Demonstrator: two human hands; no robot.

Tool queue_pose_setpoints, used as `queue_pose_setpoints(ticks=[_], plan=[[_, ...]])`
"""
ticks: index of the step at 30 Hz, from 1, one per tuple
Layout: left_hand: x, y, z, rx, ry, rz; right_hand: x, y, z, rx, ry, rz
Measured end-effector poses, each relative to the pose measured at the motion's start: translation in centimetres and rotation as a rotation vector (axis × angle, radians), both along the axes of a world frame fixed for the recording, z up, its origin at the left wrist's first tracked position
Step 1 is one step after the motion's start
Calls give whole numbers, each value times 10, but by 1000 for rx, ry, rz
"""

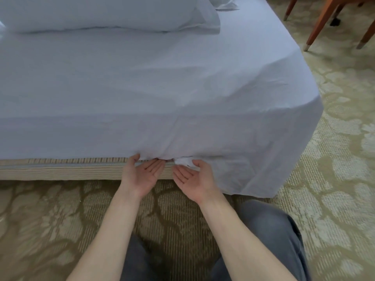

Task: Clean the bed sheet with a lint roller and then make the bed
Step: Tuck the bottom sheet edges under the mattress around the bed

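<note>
The left grip [142, 176] and right grip [194, 180] sit side by side at the edge of the sheet [142, 88], before the bed base [60, 170]. A pillow [101, 13] lies on the sheet well beyond them, leftward; chair legs [319, 23] stand on carpet [334, 159] far rightward.

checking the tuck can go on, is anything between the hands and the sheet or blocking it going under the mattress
Nothing visible does. The left hand and right hand touch the sheet at its lower edge, fingertips hidden under it, and the gap above the bed base looks open.
</note>
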State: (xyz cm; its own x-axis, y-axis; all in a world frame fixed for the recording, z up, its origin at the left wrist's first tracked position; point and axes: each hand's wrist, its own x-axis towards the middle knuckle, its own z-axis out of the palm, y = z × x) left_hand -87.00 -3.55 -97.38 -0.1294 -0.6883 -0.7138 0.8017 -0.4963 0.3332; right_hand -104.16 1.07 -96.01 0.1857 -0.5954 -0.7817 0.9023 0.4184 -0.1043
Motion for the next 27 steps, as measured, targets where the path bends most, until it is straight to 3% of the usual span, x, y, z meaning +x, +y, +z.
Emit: queue_pose_setpoints(ticks=[7, 14, 18, 23, 27], plan=[[24, -1, 8, -15, 59, 225, 8, -6, 4, -24, -95, -130], [6, -3, -2, -130, 323, 353, 3, -17, 16, -84, -190, -246], [-1, -12, -4, -146, 415, 421, -3, -27, 19, -96, -140, -282], [-4, -4, -10, -158, 427, 429, -3, -23, 6, -100, -72, -266], [0, 4, -3, -138, 245, 341, -4, -29, -1, -94, -6, -243]])
